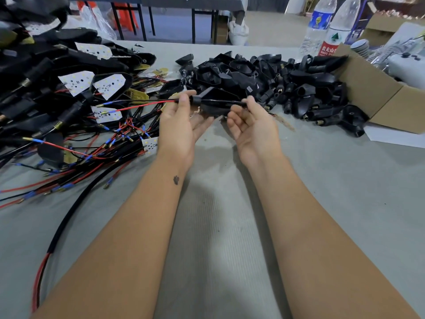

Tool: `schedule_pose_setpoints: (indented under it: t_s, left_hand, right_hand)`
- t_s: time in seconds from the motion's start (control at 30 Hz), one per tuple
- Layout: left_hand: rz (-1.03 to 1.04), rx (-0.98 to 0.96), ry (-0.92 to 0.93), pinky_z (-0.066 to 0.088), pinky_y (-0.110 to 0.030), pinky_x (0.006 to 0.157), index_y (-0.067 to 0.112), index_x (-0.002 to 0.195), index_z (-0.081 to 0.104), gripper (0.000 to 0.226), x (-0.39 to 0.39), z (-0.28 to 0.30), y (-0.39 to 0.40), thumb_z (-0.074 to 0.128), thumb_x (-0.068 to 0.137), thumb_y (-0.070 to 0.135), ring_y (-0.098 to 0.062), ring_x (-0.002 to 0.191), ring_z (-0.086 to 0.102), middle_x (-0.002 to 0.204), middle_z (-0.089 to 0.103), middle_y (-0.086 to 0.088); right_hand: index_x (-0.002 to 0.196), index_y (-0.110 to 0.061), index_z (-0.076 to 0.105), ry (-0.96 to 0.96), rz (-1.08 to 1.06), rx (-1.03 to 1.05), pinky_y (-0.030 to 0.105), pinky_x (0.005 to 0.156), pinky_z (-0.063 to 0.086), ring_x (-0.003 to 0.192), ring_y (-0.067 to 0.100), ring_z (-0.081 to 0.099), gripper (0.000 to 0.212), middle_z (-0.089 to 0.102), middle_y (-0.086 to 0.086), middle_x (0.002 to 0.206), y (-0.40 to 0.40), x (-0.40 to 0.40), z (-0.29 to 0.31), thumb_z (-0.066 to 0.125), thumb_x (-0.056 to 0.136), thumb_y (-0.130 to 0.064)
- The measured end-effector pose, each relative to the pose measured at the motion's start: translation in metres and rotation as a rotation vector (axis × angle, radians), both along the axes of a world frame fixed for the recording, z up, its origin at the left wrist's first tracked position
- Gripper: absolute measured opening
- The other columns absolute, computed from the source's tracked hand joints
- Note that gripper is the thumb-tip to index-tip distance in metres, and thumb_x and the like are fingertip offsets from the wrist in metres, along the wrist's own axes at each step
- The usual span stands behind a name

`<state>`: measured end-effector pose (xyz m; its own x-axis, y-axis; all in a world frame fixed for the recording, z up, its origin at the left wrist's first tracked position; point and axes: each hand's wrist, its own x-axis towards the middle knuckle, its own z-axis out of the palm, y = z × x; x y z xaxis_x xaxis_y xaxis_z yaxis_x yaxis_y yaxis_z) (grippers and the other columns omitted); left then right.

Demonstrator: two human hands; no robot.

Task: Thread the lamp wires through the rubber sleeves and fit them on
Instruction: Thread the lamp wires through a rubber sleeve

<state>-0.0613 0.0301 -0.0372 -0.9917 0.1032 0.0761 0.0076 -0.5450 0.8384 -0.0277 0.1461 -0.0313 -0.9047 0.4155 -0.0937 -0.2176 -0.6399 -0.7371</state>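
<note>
I hold one lamp piece above the table centre. My left hand [181, 120] pinches the black rubber sleeve [208, 100] at its collar, palm up. The lamp's red and black wires [142, 104] stick out leftward from the collar, tipped with blue sleeves and brass ends. My right hand [251, 120] pinches the black sheathed cable [232, 102] coming out of the sleeve's right side. The sleeve's lower part is hidden behind my fingers.
A heap of wired lamp units with white LED boards [76, 82] fills the left. Loose black rubber sleeves [276, 81] pile up behind my hands. An open cardboard box [377, 93] and two water bottles [331, 31] stand at the right. Grey mat [218, 215] lies under my arms.
</note>
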Motion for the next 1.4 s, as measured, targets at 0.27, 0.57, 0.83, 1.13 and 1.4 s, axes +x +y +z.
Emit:
schedule_pose_setpoints:
  t_s: [0.27,0.57,0.83,1.13,1.4]
  left_hand:
    - [-0.088,0.023,-0.033,0.057,-0.028,0.08,0.014,0.109,0.062,0.025,0.0,-0.001,0.002,0.04,0.106,0.024,-0.019,0.096,0.072,0.102,0.074,-0.008]
    - [0.056,0.046,-0.054,0.059,-0.028,0.076,0.014,0.103,0.061,0.031,-0.005,-0.001,-0.004,0.032,0.107,0.026,-0.022,0.095,0.072,0.107,0.071,-0.009]
    - [0.074,0.055,-0.082,0.061,-0.031,0.077,0.013,0.096,0.061,0.025,-0.003,0.0,-0.002,0.042,0.105,0.026,-0.021,0.089,0.074,0.091,0.076,-0.002]
    - [-0.063,-0.021,-0.054,0.059,-0.03,0.077,0.015,0.097,0.065,0.02,-0.001,-0.004,0.001,0.048,0.103,0.023,-0.021,0.091,0.073,0.093,0.077,0.0]
    - [-0.038,-0.078,-0.04,0.059,-0.03,0.081,0.015,0.099,0.065,0.021,0.002,-0.003,0.004,0.046,0.104,0.023,-0.019,0.094,0.073,0.101,0.074,-0.003]
  right_hand:
    - [0.082,-0.007,0.064,-0.045,0.017,0.354,0.021,0.055,0.05,0.056,0.013,0.056,0.013,0.061,0.005,0.065,-0.007,-0.002,-0.004,0.062,0.094,-0.01]
    - [0.109,-0.003,0.055,-0.041,-0.048,0.084,0.022,0.057,0.053,0.057,0.013,0.06,0.016,0.062,0.007,0.075,0.001,-0.001,-0.001,0.058,0.095,-0.012]
    - [0.092,-0.008,0.066,-0.036,-0.152,0.307,0.023,0.056,0.05,0.062,0.016,0.057,0.024,0.063,0.01,0.08,0.003,0.004,0.001,0.051,0.087,0.01]
    - [0.087,-0.015,0.074,-0.095,-0.134,0.595,0.031,0.077,0.057,0.079,0.016,0.061,0.012,0.064,0.002,0.078,-0.004,0.001,-0.004,0.064,0.091,-0.009]
    - [0.073,-0.014,0.066,-0.154,-0.102,0.582,0.018,0.051,0.036,0.068,0.019,0.049,0.018,0.057,0.01,0.078,-0.003,0.004,-0.001,0.059,0.089,-0.009]
